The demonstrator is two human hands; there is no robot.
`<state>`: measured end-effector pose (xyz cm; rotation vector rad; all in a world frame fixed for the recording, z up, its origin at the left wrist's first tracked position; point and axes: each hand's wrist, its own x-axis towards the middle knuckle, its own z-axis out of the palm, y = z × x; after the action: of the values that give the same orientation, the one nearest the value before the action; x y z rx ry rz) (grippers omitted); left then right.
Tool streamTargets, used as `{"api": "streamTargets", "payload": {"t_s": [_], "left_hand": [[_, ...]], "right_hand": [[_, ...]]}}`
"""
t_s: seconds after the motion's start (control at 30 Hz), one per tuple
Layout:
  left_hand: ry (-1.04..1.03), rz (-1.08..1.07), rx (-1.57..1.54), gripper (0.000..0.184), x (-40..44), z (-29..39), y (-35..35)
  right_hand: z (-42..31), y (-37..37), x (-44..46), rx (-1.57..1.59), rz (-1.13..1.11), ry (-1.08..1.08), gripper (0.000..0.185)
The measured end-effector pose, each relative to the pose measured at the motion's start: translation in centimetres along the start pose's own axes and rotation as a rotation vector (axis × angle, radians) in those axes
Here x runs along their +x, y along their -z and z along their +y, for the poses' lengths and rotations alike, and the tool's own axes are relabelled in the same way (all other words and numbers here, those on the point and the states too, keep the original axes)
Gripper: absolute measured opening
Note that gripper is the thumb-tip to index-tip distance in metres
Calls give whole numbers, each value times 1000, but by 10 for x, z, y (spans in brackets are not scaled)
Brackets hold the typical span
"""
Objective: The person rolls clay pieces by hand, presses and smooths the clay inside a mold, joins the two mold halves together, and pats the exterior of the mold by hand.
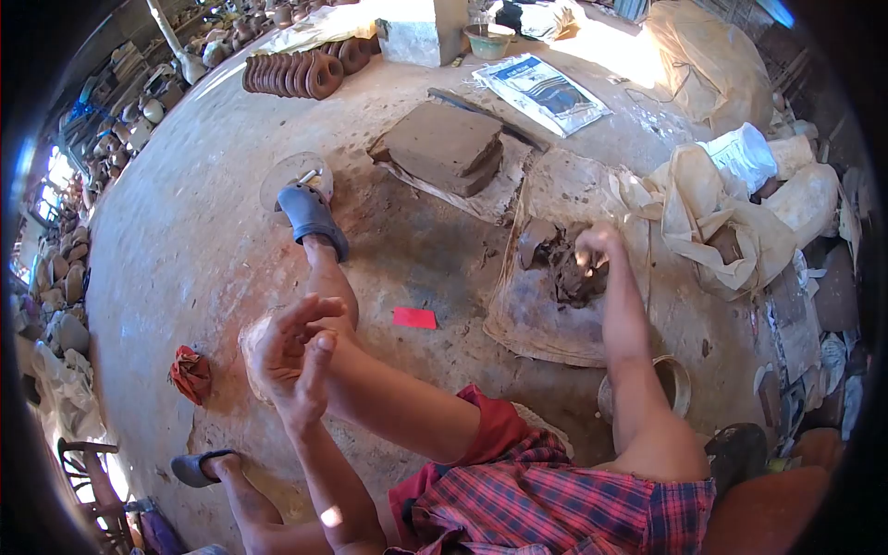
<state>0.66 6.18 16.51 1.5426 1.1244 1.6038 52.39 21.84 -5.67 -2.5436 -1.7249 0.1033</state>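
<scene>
My left hand (298,359) is raised near my bent knee, its fingers loosely curved and apart, holding nothing. Behind it, partly hidden, a pale round surface shows. Over on the right, my right hand (601,242) reaches down to a heap of dark wet clay (575,277), its fingers closed on some of the clay. The clay lies on a worn cloth-like sheet (527,324). A large smooth block of clay (439,139) rests on another sheet further forward.
A red card (413,318) and a crumpled red cloth (191,375) lie on the floor. Stacked brown clay rings (294,74), a printed bag (544,91), a round pot rim (683,388) and a crumpled pale cloth (731,227) surround the work area.
</scene>
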Motion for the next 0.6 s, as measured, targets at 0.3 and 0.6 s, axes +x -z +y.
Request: {"api": "streamTargets", "payload": {"t_s": [0.3, 0.6], "left_hand": [[363, -73, -84, 82, 43, -27, -101], [706, 177, -1067, 53, 70, -107, -146]], "right_hand": [[-88, 157, -13, 1124, -157, 246, 47], [-174, 175, -122, 1199, -222, 1088, 48]]}}
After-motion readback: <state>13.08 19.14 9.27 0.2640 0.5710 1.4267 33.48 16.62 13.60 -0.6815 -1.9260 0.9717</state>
